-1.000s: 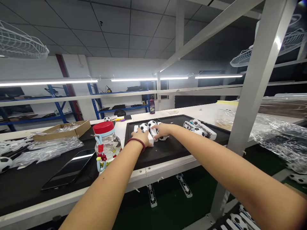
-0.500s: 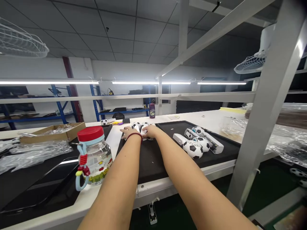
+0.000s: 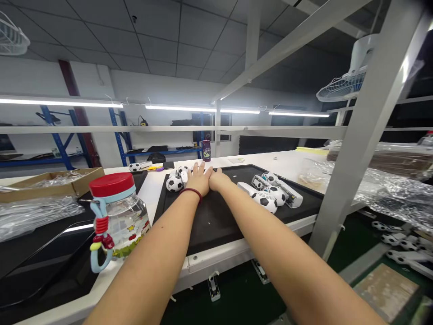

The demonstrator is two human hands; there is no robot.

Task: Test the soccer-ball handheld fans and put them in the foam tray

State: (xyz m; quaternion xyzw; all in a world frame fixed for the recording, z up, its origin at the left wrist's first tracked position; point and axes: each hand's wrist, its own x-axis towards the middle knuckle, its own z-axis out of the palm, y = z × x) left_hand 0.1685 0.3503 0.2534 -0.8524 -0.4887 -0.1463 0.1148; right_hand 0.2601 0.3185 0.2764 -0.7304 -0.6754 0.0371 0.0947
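My left hand (image 3: 199,178) lies flat on the far part of a black mat (image 3: 216,221), fingers stretched forward and holding nothing. My right hand (image 3: 218,178) rests right beside it, touching it; its fingers are hidden. Just left of my left hand sit small black-and-white football toys (image 3: 175,183) at the mat's back corner. A second cluster of football toys with white handles (image 3: 269,198) lies to the right of my right hand, apart from it. A dark red band circles my left wrist.
A clear bottle with a red lid (image 3: 117,212) stands at the near left beside a dark flat screen (image 3: 40,253). A cardboard box (image 3: 50,179) and plastic bags (image 3: 30,212) lie further left. A slanted grey post (image 3: 358,131) rises at the right, with crinkled plastic (image 3: 399,189) behind.
Both hands slid further away across the mat with the football toys, then came together side by side. The toys now sit left of my left hand.
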